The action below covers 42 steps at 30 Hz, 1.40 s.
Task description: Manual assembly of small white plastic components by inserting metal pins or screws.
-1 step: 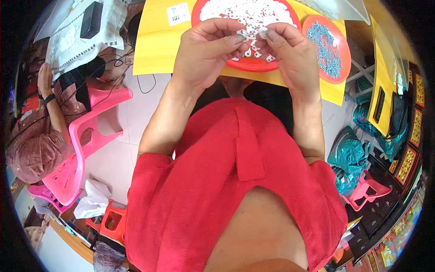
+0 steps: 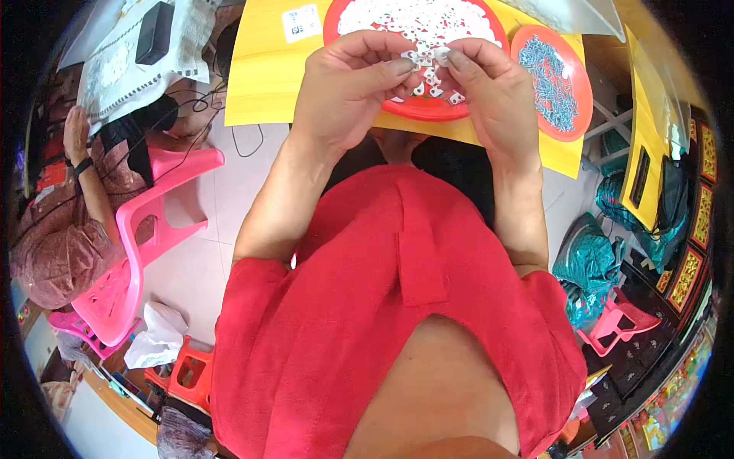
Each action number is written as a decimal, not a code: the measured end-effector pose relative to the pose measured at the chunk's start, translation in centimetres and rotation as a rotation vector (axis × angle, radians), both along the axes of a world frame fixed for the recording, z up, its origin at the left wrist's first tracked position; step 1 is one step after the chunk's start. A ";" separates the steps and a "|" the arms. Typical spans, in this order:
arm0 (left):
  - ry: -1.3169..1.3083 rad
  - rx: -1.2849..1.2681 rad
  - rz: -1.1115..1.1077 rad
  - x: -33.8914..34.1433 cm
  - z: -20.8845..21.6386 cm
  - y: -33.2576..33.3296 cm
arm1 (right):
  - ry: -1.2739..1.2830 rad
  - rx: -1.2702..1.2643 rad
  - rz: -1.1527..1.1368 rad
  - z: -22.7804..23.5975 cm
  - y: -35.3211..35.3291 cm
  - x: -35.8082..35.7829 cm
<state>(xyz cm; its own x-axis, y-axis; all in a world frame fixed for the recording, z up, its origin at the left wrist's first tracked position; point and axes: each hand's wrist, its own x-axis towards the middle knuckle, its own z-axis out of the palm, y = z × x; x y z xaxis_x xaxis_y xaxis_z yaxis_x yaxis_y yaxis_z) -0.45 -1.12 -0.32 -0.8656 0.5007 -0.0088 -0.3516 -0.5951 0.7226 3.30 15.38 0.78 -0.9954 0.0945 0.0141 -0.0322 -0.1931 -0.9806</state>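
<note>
Both my hands are raised over the near side of a round red tray (image 2: 428,113) heaped with small white plastic pieces (image 2: 440,17). Thumb and fingers of my left hand (image 2: 348,92) pinch a small white plastic piece (image 2: 416,57) that has holes in it. Close to its right, my right hand (image 2: 498,96) pinches another small white piece (image 2: 441,54), largely covered by the fingertips. I cannot tell whether the two touch. More loose white pieces show between and below my fingers, on the tray.
A red plate (image 2: 582,96) of small blue-grey metal pins or screws (image 2: 547,80) stands to the right on the yellow table (image 2: 264,84). A white printed card (image 2: 300,24) lies at the left. Further left, another person's arm (image 2: 95,187) rests by a pink chair (image 2: 134,252).
My right fingertips and the white piece in them have shifted very slightly toward my left hand. Otherwise both hands hold the same place.
</note>
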 end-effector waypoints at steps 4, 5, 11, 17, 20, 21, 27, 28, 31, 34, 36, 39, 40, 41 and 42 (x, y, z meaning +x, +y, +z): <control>0.031 -0.050 0.019 0.3 0.2 0.0 | -0.041 -0.094 0.029 0.3 -0.4 0.1; 0.018 -0.059 0.024 0.3 0.2 0.1 | -0.061 -0.166 0.057 0.5 -0.4 0.2; 0.042 -0.068 0.038 0.3 0.2 0.2 | -0.134 -0.269 0.059 1.0 -0.6 0.4; 0.056 -0.118 0.050 0.4 0.2 0.3 | -0.094 -0.186 0.031 1.2 -0.7 0.4; 0.047 -0.142 0.071 0.5 0.4 0.5 | -0.069 -0.098 -0.002 1.3 -0.9 0.4; 0.047 -0.142 0.071 0.5 0.5 0.5 | -0.057 -0.050 -0.019 1.3 -0.9 0.4; 0.118 -0.216 0.128 0.7 0.5 0.7 | -0.039 0.229 -0.082 2.0 -1.3 0.7; 0.148 -0.231 0.140 0.7 0.6 0.7 | -0.039 0.229 -0.083 2.0 -1.3 0.7; 0.188 -0.276 0.152 0.7 0.6 0.6 | -0.026 0.244 -0.084 1.9 -1.2 0.8; 0.198 -0.308 0.160 0.8 0.7 0.7 | -0.002 0.290 -0.090 2.0 -1.1 0.8; 0.196 -0.311 0.168 1.0 0.8 0.7 | 0.055 0.334 -0.070 2.0 -1.1 0.9; 0.226 -0.327 0.156 1.0 0.8 0.6 | 0.083 0.325 -0.078 2.2 -1.5 0.9; 0.234 -0.317 0.163 0.9 0.7 0.6 | 0.083 0.325 -0.079 2.2 -1.5 0.9; 0.242 -0.306 0.170 0.8 0.7 0.6 | 0.046 0.285 -0.060 2.2 -1.4 0.8; 0.243 -0.306 0.170 0.9 0.7 0.6 | 0.009 0.245 -0.041 2.1 -1.3 0.7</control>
